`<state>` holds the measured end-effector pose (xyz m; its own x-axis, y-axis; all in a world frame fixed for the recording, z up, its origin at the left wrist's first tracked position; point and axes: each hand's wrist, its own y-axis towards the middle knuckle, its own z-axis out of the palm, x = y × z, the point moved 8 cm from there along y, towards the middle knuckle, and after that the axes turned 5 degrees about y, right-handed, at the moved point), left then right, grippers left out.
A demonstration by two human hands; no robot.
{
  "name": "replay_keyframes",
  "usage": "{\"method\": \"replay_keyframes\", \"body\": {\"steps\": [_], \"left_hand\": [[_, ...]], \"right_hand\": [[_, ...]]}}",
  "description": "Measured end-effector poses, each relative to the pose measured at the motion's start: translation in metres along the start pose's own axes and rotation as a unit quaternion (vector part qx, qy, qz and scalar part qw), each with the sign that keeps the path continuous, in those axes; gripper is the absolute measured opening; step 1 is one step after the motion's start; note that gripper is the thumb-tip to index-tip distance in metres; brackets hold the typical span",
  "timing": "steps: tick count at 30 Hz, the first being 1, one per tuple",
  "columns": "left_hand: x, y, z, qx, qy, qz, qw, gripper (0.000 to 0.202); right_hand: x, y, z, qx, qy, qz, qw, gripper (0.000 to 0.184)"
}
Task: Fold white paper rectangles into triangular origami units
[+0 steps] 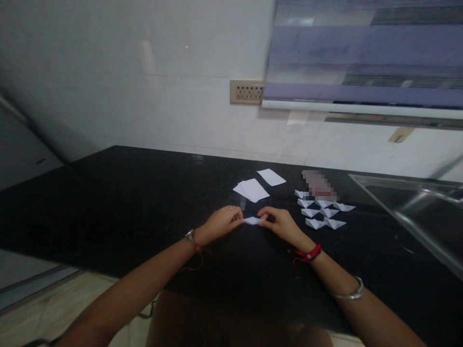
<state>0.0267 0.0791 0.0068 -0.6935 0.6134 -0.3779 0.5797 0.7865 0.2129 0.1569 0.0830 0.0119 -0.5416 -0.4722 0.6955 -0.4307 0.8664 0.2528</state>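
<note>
A small white folded paper piece [252,220] lies between my two hands on the black countertop [126,202]. My left hand [222,221] pinches its left end with closed fingers. My right hand [278,222] pinches its right end the same way. Just beyond my hands lies a small stack of flat white paper slips [252,190], with one more single slip [271,177] farther back. To the right of my right hand sit several folded white paper triangles [323,212] in rows.
A blurred-out object [319,185] lies behind the folded triangles. A steel sink [415,207] is set into the counter at the right. A wall socket [247,91] sits on the tiled wall, with a window frame [361,103] beside it. The counter's front edge runs near my forearms.
</note>
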Motion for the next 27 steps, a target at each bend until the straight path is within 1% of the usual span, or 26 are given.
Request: {"method": "replay_keyframes", "body": {"steps": [4, 7, 11, 16, 20, 23, 25, 27], "left_hand": [[-0.005, 0.001, 0.001, -0.006, -0.014, 0.025, 1.000, 0.013], [-0.003, 0.001, 0.002, -0.005, -0.021, 0.024, 0.999, 0.015], [0.002, 0.002, 0.000, -0.009, -0.052, 0.017, 0.998, 0.017], [0.004, 0.004, -0.005, -0.012, -0.081, 0.034, 0.996, 0.020], [0.012, 0.005, -0.008, -0.017, -0.084, 0.040, 0.995, 0.024], [0.023, 0.004, -0.015, -0.034, -0.077, 0.022, 0.996, 0.023], [0.031, 0.003, -0.020, -0.046, -0.073, -0.003, 0.996, 0.020], [0.037, 0.001, -0.026, -0.068, -0.056, -0.018, 0.996, 0.019]], "right_hand": [[0.004, 0.000, 0.003, 0.014, -0.007, -0.023, 1.000, 0.024], [0.005, 0.000, 0.006, 0.031, -0.008, -0.035, 0.999, 0.031], [0.006, 0.000, 0.004, 0.033, 0.009, -0.036, 0.999, 0.040], [0.004, 0.001, 0.004, 0.056, 0.015, -0.047, 0.997, 0.030], [0.001, 0.001, 0.002, 0.064, 0.027, -0.049, 0.996, 0.031], [0.000, 0.002, 0.000, 0.065, 0.041, -0.048, 0.996, 0.032], [0.000, 0.002, -0.001, 0.057, 0.044, -0.046, 0.996, 0.032], [0.000, 0.002, -0.002, 0.043, 0.045, -0.045, 0.997, 0.032]]}}
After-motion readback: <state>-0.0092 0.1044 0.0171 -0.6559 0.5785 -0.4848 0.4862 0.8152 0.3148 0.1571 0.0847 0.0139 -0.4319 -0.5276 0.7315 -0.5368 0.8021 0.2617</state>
